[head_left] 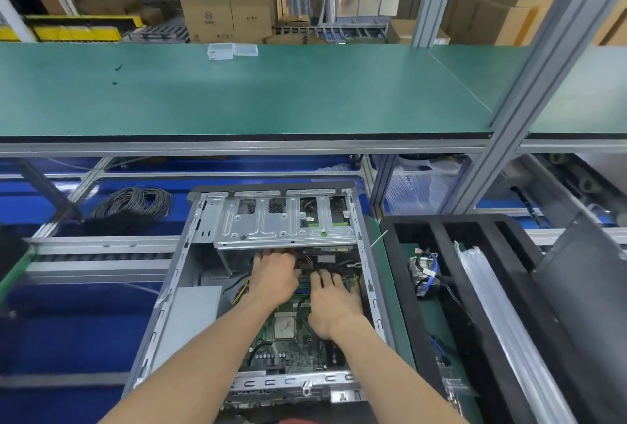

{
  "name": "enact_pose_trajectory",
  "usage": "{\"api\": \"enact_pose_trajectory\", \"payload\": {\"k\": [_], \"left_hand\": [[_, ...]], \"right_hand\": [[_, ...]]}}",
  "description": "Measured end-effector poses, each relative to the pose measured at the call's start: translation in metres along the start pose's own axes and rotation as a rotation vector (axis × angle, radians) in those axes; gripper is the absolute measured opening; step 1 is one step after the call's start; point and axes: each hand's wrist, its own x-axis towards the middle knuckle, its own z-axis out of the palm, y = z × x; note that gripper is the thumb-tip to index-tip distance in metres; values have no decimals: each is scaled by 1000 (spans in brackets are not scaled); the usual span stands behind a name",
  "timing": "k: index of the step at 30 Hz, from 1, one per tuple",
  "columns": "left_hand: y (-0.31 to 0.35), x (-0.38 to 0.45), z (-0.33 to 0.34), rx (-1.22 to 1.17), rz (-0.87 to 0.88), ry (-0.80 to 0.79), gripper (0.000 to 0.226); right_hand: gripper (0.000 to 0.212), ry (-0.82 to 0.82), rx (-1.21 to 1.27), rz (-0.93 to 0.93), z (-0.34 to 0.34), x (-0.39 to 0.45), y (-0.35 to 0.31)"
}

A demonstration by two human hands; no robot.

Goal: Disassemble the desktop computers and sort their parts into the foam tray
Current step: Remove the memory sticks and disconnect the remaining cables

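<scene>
Desktop computer (271, 288), side panel off, lies flat on the workbench just left of the black foam tray (451, 254) as you reach in with your left hand (273, 276) and right hand (332, 305), fingers spread flat over the memory slots below the drive cage (285, 220), pinching nothing visible. Expect the motherboard (288, 338) to be stiff, light and fragile; hold parts by edges, never the bare processor (284, 326).
</scene>
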Motion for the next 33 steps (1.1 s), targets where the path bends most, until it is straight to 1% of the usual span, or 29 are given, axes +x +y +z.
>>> {"api": "enact_pose_trajectory", "payload": {"k": [2,6,9,13,17,19,21,22,24,29,33], "left_hand": [[5,6,6,9,-34,-44,29],[10,17,12,-120,-133,-149,32],[2,24,14,-182,-127,-174,39],[-5,29,20,-283,-91,-136,40],[-6,28,22,-482,-94,-72,34],[-4,26,23,-462,-98,-50,28],[-1,23,24,-338,-72,-17,24],[1,22,24,-279,-56,-4,24],[3,20,25,-235,-44,13,25],[4,22,26,-321,-107,-1,22],[8,21,26,-337,-104,10,19]], "right_hand": [[78,-6,2,21,2,3,1],[85,-40,17,80,4,6,4],[85,-53,56,71,4,7,4],[84,-44,68,52,4,7,2],[88,-29,106,23,3,7,1],[87,-54,94,6,3,8,1],[89,-83,66,-3,4,10,1],[90,-98,52,-6,4,10,1],[94,-125,40,-6,5,10,1],[100,-171,46,3,5,11,1],[103,-169,53,7,5,11,1]]}}
